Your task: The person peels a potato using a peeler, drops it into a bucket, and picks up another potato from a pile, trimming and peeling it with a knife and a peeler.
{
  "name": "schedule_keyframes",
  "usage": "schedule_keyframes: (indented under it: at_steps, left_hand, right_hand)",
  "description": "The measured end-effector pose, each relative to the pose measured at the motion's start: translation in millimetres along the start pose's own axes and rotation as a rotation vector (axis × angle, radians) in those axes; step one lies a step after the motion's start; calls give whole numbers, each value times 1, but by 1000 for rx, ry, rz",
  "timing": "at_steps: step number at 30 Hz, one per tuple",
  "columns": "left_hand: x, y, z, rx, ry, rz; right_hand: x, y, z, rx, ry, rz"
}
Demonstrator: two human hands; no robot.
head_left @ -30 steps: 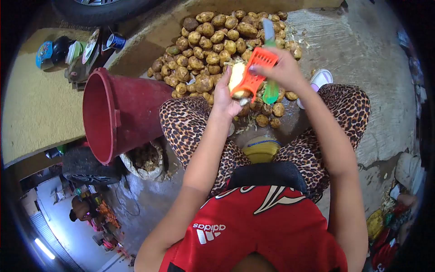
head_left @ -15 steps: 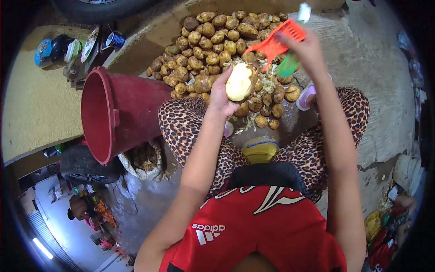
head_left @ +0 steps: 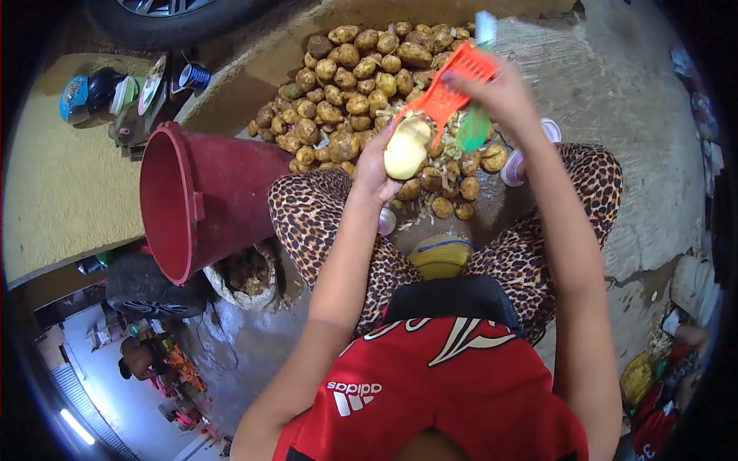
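A mostly peeled, pale potato [head_left: 406,154] rests in my left hand [head_left: 373,170], whose fingers wrap round its left side. My right hand [head_left: 503,96] is closed on an orange peeler [head_left: 450,86], and the peeler's far end touches the potato's upper part. A green-handled knife [head_left: 473,128] is also in my right hand, its blurred blade pointing up past the fingers. Behind and beneath both hands lies a heap of brown unpeeled potatoes [head_left: 346,100], with pale peelings scattered among those near my hands.
A large red bucket [head_left: 223,192] lies tipped on the left. Below it stands a white sack [head_left: 246,288] with brown contents. A yellow container [head_left: 442,257] is between my knees. At the top left is a car wheel [head_left: 173,17]; another person [head_left: 138,356] is at the lower left.
The peeler moved up and right off the potato, then came back down and left onto its top. More pale flesh shows on the potato than at first.
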State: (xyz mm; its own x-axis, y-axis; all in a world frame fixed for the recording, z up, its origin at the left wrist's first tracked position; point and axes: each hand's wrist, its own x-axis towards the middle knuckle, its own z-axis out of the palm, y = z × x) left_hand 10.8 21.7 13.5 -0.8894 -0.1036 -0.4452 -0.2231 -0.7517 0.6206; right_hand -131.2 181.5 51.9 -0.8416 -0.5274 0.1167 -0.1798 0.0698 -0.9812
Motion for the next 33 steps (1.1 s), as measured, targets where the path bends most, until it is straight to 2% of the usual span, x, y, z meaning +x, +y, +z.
schedule_keyframes:
  at_steps: [1, 2, 5, 6, 7, 9, 13, 14, 16, 20, 23, 25, 28, 30, 31, 32, 33]
  left_hand:
    - [0, 0, 2, -16, 7, 1]
    - [0, 0, 3, -32, 15, -1]
    - [3, -2, -10, -52, -58, -27]
    - [2, -1, -15, -58, -112, -45]
    - [2, -1, -17, -63, -166, -65]
    - [2, -1, -19, -81, -145, -36]
    - [6, 0, -9, -73, 11, -30]
    - [6, 1, -8, -182, 13, -87]
    - [7, -3, -8, -145, -1, -66]
    - [4, 0, -8, -83, 18, -80]
    - [6, 4, -7, -73, -43, -119]
    - [5, 5, -11, -24, -104, -121]
    - [1, 2, -5, -9, -68, -112]
    - [4, 1, -3, 23, 36, -112]
    - [4, 3, -2, 2, 15, -110]
    - [3, 4, 0, -19, -1, -112]
    - [3, 4, 1, -39, -20, -111]
  right_hand:
    - [-8, 5, 11, -98, -59, -25]
    - [-8, 18, 18, 48, -95, 56]
    - [13, 28, -6, 61, 60, 62]
    - [15, 21, -15, -22, 150, 50]
    - [17, 26, -22, 70, 189, 37]
    - [21, 28, -29, 255, 265, 24]
    - [0, 8, -1, 97, 10, 80]
    - [-8, 7, 11, 54, -71, 43]
    - [-23, 11, 35, -33, -235, -30]
    - [-28, 3, 41, -84, -240, 56]
    - [-14, 14, 28, -74, -28, -124]
    - [6, 16, -3, -44, 136, -15]
    - [22, 16, -26, 275, 152, 12]
    - [7, 7, -10, 110, 14, 105]
    - [-2, 1, 2, 30, -56, 154]
    - [-9, 8, 14, -18, -119, 68]
    - [-10, 11, 17, -42, -124, 74]
